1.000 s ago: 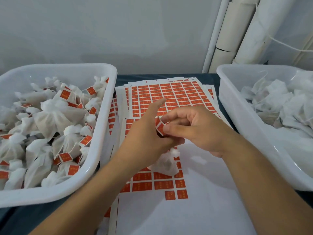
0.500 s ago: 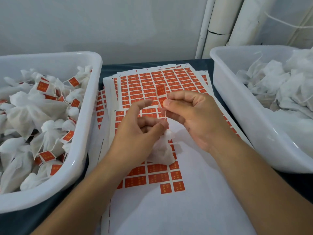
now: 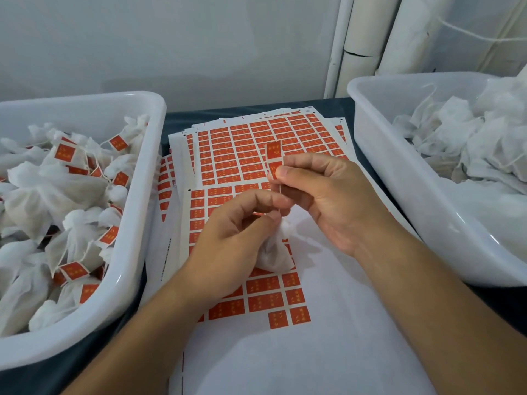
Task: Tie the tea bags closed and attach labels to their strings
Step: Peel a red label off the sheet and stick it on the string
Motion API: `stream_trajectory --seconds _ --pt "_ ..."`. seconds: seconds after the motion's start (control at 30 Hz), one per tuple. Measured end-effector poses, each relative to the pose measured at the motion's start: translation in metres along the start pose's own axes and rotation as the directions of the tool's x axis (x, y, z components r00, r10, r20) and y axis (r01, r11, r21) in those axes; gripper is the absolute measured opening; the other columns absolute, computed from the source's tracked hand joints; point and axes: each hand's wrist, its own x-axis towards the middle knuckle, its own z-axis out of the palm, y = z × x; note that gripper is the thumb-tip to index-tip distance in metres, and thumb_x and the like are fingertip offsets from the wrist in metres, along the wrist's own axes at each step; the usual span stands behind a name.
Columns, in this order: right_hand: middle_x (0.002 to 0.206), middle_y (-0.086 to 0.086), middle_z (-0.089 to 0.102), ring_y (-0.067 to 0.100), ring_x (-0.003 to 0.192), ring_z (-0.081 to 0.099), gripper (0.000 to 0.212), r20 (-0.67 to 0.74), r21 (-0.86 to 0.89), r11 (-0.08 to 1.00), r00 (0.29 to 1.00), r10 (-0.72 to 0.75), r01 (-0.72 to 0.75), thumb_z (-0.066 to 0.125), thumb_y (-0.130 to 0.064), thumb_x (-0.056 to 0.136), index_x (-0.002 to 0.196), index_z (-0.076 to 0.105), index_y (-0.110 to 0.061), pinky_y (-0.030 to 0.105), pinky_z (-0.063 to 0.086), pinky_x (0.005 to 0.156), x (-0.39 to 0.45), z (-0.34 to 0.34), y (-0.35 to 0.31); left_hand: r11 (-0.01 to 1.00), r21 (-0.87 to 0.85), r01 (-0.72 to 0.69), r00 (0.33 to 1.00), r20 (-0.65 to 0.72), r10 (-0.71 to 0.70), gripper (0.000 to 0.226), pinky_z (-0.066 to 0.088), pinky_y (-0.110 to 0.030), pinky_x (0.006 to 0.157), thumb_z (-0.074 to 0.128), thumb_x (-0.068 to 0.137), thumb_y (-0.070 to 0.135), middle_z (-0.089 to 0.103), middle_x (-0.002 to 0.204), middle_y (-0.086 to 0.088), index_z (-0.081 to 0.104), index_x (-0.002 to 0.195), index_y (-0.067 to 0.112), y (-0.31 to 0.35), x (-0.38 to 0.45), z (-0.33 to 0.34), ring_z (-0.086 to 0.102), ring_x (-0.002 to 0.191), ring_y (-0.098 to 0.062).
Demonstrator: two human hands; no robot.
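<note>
Dark tabletop against a plain wall, label sheets stacked down the middle, one tub each side.

Tea bag hangs just above the top sheet, below and between the hands. Left hand grips its gathered neck, thumb and forefinger pinched together at the knot, other fingers curled under. String runs taut from that pinch up into the right hand.

Change: a second ago the red label was folded small between both hands, tight against the bag. Now it stands upright as an unfolded strip above the right thumb and forefinger, which pinch its lower half with the string. Hands have drawn apart, so the string is stretched and visible. Can't tell whether the string is already sandwiched inside the label.

Read: bag looks tied; the step in hand is fixing the label to the string end. Likely next is folding the top half down over the string and pressing. Risk: string slips out of the fold line or the halves stick crooked.

Outward: top label sheet mostly stripped, a few rows left; fuller label sheets behind. Left tub holds tied, labelled bags; right tub holds bags with no labels showing.
</note>
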Motion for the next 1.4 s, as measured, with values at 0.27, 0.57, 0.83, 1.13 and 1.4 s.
stream_trajectory --seconds 0.27,0.57,0.83,1.13,1.4 --pt "0.111 -0.017 0.075 0.009 0.108 0.071 0.016 0.026 -0.213 0.974 0.997 -0.067 0.071 0.071 -0.031 0.094 0.11 0.071 -0.036 0.039 0.058 0.097 -0.001 -0.002 0.001 1.0 -0.006 0.004 1.0 -0.003 -0.004 0.035 0.049 -0.003 0.067 0.06 0.097 0.007 0.072 0.11 0.025 0.074 0.112 0.037 -0.001 -0.002 -0.002 0.066 0.101 0.006" --pt "0.087 -0.011 0.072 0.014 0.084 0.07 0.016 0.067 -0.228 0.937 0.964 -0.257 0.265 0.058 -0.02 0.103 0.099 0.07 -0.03 0.031 0.063 0.08 -0.003 -0.007 -0.006 0.998 -0.058 0.019 0.999 -0.04 -0.021 0.033 0.056 -0.011 0.081 0.062 0.099 0.015 0.071 0.114 0.03 0.073 0.117 0.041 -0.004 -0.008 -0.004 0.065 0.11 0.006" --pt "0.074 -0.009 0.067 0.014 0.071 0.067 0.018 0.349 -0.358 0.851 0.9 -0.261 0.385 0.065 -0.022 0.089 0.101 0.053 -0.03 0.021 0.054 0.064 -0.011 -0.006 -0.007 0.998 -0.065 0.002 0.999 -0.039 -0.005 0.033 0.061 -0.021 0.077 0.068 0.096 0.012 0.077 0.104 0.012 0.072 0.115 0.038 -0.003 -0.007 -0.008 0.074 0.098 -0.014" --pt "0.079 -0.012 0.065 0.015 0.077 0.066 0.021 0.309 -0.528 0.735 0.902 -0.301 0.425 0.073 -0.019 0.092 0.091 0.054 -0.029 0.019 0.055 0.063 -0.01 -0.006 -0.003 0.995 -0.099 -0.024 0.999 -0.044 0.02 0.039 0.062 -0.032 0.086 0.072 0.093 0.012 0.076 0.115 0.014 0.07 0.125 0.033 -0.005 -0.006 -0.01 0.073 0.106 -0.013" --pt "0.071 -0.022 0.063 0.002 0.074 0.065 0.025 0.25 -0.616 0.677 0.915 -0.316 0.402 0.076 -0.035 0.09 0.087 0.052 -0.033 0.008 0.047 0.058 -0.012 0.0 -0.003 0.991 -0.109 -0.073 0.996 -0.065 0.066 0.036 0.056 -0.013 0.079 0.062 0.101 0.013 0.078 0.107 0.014 0.064 0.133 0.03 -0.008 -0.003 -0.01 0.073 0.104 -0.005"
